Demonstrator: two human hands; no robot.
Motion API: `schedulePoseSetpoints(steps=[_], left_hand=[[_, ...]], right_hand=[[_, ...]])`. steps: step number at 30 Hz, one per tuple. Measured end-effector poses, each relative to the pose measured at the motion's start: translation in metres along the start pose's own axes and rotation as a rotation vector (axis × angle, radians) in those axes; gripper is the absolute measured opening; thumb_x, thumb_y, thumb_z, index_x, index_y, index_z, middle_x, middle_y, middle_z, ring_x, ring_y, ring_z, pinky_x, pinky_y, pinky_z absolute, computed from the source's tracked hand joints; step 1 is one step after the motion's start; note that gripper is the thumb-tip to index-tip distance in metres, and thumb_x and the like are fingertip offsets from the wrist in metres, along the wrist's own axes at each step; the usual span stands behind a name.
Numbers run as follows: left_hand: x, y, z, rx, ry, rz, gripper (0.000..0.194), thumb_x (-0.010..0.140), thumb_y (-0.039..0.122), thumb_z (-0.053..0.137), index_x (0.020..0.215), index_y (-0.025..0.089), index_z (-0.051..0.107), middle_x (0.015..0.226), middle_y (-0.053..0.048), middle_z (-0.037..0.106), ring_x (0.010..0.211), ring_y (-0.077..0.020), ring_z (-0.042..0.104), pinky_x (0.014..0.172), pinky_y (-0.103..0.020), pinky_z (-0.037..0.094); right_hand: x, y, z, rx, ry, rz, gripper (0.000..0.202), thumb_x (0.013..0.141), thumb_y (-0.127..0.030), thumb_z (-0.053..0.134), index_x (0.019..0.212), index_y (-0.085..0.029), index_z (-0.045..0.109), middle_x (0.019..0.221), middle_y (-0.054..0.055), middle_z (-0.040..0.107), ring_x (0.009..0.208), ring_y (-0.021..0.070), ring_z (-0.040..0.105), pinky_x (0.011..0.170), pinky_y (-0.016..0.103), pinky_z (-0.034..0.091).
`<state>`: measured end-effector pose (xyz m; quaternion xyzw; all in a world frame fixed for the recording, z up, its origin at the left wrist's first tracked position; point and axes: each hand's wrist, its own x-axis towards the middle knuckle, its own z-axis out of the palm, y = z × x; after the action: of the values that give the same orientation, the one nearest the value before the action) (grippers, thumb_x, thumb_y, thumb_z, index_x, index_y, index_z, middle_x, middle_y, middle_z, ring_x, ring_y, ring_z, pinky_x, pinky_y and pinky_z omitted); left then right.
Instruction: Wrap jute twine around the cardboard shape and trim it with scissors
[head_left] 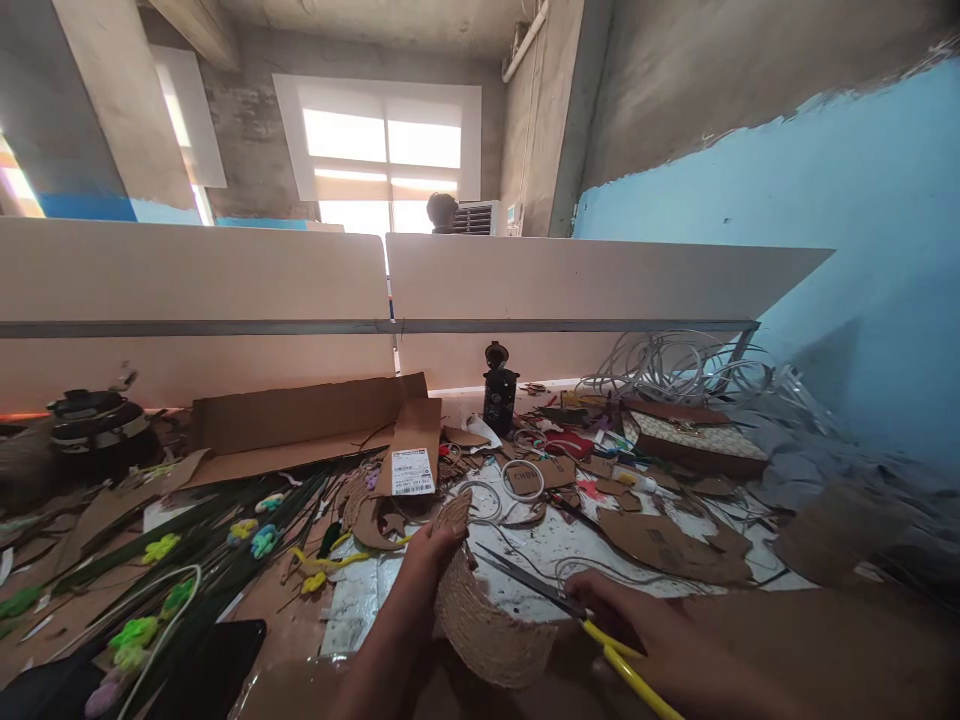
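My left hand [439,545] is closed on the upper end of a curved, crescent-shaped piece wrapped in brown twine [487,635]. Yellow-handled scissors [634,680] are in my right hand [622,610], their dark blades parted and pointing up-left toward the piece's upper end. A gap seems to lie between the blade tips and the twine. Another twine-wrapped curved piece [367,515] lies on the table just beyond my left hand.
An open cardboard box [300,425] and a black bottle [499,395] stand by the white partition [600,285]. Crocheted flowers [264,541] lie left, cardboard scraps [667,540] right, coiled clear tubing [667,360] back right. Beyond the partition shows a person's head [442,210].
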<state>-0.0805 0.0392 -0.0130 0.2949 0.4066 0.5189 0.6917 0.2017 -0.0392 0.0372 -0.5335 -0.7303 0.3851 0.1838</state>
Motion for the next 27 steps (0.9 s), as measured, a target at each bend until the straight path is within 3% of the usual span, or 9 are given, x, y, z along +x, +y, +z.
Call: schedulePoseSetpoints(steps=[6,12,21,27], left_hand=[[0.009,-0.006,-0.002,0.032,-0.009,-0.013,0.043,0.056,0.032,0.082,0.094,0.013,0.073,0.051,-0.003,0.065,0.048,-0.0217,0.061,0.053,-0.031,0.046],[-0.003,0.002,0.008,0.007,0.002,0.023,0.030,0.061,0.026,0.080,0.087,0.013,0.073,0.057,-0.006,0.067,0.053,-0.0227,0.063,0.058,-0.033,0.049],[-0.004,0.002,0.005,0.010,0.000,0.014,0.021,0.064,0.029,0.080,0.076,0.015,0.072,0.055,-0.006,0.068,0.053,-0.0221,0.065,0.061,-0.033,0.052],[0.002,-0.005,0.001,-0.009,-0.012,-0.012,0.033,0.063,0.029,0.081,0.092,0.015,0.075,0.059,-0.004,0.069,0.058,-0.0225,0.067,0.066,-0.033,0.053]], right_hand=[[0.011,-0.001,0.006,-0.059,0.061,0.005,0.048,0.078,-0.041,0.069,0.124,-0.027,0.065,0.121,0.006,0.071,0.100,0.0278,0.065,0.087,0.034,0.051],[0.014,0.001,0.014,-0.072,0.130,-0.085,0.053,0.080,-0.037,0.068,0.131,-0.024,0.063,0.136,0.010,0.064,0.123,0.0307,0.058,0.104,0.036,0.046],[0.012,0.003,0.016,-0.117,0.183,-0.068,0.052,0.078,-0.037,0.067,0.128,-0.027,0.065,0.130,0.009,0.067,0.115,0.0323,0.061,0.100,0.042,0.050],[0.017,0.008,0.022,-0.095,0.196,-0.083,0.051,0.077,-0.034,0.067,0.128,-0.026,0.064,0.129,0.010,0.066,0.106,0.0287,0.063,0.094,0.038,0.052]])
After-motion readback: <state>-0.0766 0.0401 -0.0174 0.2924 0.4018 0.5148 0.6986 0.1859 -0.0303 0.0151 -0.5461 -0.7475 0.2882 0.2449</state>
